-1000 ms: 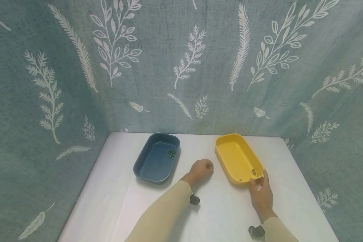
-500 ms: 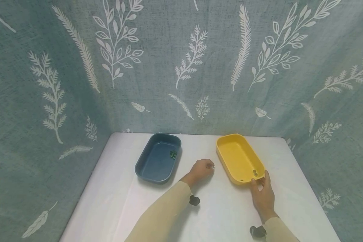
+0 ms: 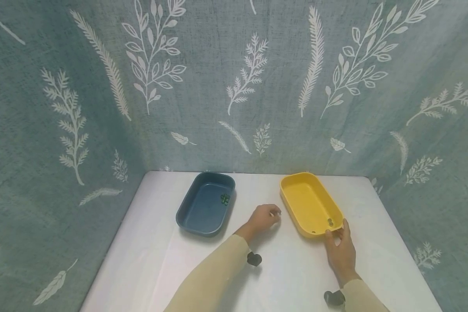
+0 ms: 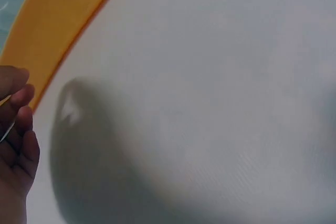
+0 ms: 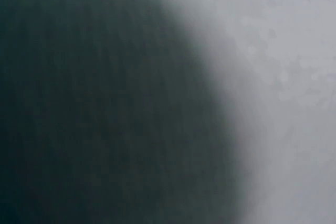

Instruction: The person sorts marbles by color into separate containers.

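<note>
In the head view my left hand (image 3: pixel 265 216) is over the white table, just left of the yellow tray (image 3: pixel 306 195). Its curled fingers hold something thin and shiny (image 4: pixel 7 131), mostly hidden in the left wrist view, so its kind is unclear. My right hand (image 3: pixel 342 253) grips the tray's near right corner, thumb at the near rim and fingers round the side. A few small greenish-grey pieces (image 3: pixel 330 222) lie inside at the tray's near end. Farther left stands a dark blue tray (image 3: pixel 196 227) with several small green pieces (image 3: pixel 225 199) against its right wall.
Both trays stand on a white table (image 3: pixel 140 260). A grey-green cloth (image 3: pixel 203 108) with white leaf prints rises behind and along both sides. The right wrist view shows only a dark blur and a pale surface.
My left hand has shifted slightly right, closer to the yellow tray. The right hand keeps its grip on the tray corner. The head view has turned slightly left.
</note>
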Available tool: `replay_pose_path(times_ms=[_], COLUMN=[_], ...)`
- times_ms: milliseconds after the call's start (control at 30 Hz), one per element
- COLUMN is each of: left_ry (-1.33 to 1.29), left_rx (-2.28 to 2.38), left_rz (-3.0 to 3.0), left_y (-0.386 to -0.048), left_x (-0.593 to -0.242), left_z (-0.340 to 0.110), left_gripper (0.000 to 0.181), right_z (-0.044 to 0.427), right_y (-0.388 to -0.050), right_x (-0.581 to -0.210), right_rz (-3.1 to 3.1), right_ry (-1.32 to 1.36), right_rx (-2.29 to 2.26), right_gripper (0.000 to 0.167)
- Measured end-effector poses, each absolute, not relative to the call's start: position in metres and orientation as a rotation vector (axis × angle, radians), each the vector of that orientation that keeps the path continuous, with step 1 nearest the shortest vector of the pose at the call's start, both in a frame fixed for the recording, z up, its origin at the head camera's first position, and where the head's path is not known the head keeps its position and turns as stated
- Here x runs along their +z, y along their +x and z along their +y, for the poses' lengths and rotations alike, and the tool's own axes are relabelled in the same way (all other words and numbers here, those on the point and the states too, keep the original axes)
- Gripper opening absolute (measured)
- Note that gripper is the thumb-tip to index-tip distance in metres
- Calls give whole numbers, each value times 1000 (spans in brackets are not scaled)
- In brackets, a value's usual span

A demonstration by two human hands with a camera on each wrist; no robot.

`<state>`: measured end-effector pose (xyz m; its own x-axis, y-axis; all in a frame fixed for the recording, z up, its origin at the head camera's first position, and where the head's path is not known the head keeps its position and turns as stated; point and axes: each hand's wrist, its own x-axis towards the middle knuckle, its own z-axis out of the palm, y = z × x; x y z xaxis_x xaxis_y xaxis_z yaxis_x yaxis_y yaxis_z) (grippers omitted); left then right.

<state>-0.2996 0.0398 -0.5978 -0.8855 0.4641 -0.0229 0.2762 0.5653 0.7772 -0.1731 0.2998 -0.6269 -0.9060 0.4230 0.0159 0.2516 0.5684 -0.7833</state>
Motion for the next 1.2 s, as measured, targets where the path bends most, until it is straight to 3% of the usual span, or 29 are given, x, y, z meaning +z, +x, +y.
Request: replay_pose_path(times_ms=[1200], left_ry=[725], left_rx=[1169], left_rz=[2568], left_y=[-291], left_x=[-568], left_z=[65], left_gripper=[20], right_z=[297], right_y=[-172], right_x=[-626], right_rz=[-2594], right_ry=[-587], right_rx=[1245], right_gripper=[79])
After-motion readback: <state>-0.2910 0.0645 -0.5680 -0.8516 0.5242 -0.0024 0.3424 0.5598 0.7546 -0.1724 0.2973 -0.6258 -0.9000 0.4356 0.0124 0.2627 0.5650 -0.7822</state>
